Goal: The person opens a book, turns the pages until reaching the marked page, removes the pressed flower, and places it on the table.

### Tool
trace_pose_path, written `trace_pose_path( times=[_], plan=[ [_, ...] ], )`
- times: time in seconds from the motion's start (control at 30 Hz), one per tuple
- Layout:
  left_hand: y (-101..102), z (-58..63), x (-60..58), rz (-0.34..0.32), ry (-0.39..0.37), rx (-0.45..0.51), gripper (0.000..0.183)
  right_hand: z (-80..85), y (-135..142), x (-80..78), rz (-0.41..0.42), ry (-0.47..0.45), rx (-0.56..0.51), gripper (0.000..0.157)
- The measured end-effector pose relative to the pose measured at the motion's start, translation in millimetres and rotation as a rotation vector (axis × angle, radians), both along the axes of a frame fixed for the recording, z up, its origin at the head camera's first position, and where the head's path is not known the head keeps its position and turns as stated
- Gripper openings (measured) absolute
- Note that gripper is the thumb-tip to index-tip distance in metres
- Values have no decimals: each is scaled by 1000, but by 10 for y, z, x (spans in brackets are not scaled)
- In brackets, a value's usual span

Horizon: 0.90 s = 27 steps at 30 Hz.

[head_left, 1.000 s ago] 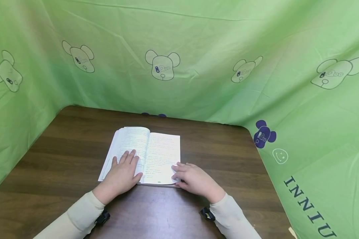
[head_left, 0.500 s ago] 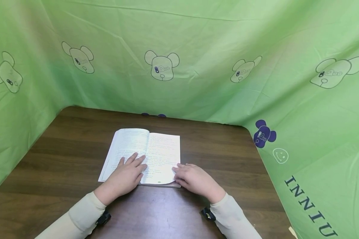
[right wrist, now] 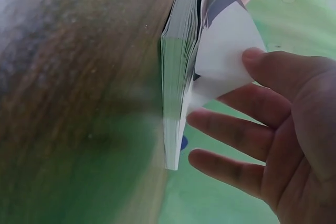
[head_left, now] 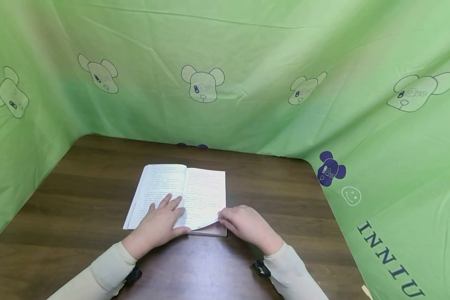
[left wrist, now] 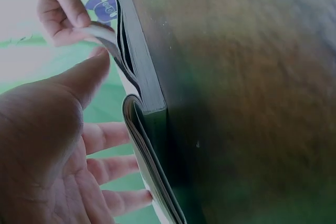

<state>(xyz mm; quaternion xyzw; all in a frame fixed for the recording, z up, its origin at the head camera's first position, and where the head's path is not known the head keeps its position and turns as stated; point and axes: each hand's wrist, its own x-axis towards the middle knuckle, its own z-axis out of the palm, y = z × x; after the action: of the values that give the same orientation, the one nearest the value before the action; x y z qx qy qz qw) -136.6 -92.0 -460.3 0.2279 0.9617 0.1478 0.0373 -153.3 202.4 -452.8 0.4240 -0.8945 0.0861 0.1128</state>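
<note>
An open book [head_left: 206,191] lies on the brown table, its thicker stack of pages on the right, as the right wrist view shows at the page edges [right wrist: 178,77]. My left hand [head_left: 159,223] rests with spread, straight fingers on the left page and the gutter, its thumb along the bottom edge of the right page. My right hand [head_left: 249,225] pinches the lower right corner of the right-hand page [right wrist: 226,51] between thumb and forefinger. That corner is lifted and curls up, baring part of the sheet beneath.
The wooden table [head_left: 285,191] extends around the book on all sides. A green cloth [head_left: 247,50] printed with bear heads hangs behind and along both sides. Black wrist straps [head_left: 261,268] show below the pale sleeves.
My left hand has slid right and slightly down toward the gutter. My right fingers have drawn up the page corner, which lay nearly flat before.
</note>
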Motion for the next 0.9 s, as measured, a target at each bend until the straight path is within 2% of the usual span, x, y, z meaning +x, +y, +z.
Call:
trace_pose_path(
  times=[0.13,0.27,0.57,0.77,0.9],
  plan=[
    [28,7,-1,4,12,-18,68,18,-10,-11,-13,54,-21,4],
    [43,-11,-12,12,28,-17,63,29,-17,-21,-17,99,-38,6],
    [27,-39,-6,14,44,-18,56,42,-52,-42,-22,151,-91,7],
    [21,-52,-6,15,50,11,53,59,-43,-53,-75,170,-165,25],
    [7,-84,-26,46,77,63,65,71,-16,-56,-120,160,-214,36]
  ],
)
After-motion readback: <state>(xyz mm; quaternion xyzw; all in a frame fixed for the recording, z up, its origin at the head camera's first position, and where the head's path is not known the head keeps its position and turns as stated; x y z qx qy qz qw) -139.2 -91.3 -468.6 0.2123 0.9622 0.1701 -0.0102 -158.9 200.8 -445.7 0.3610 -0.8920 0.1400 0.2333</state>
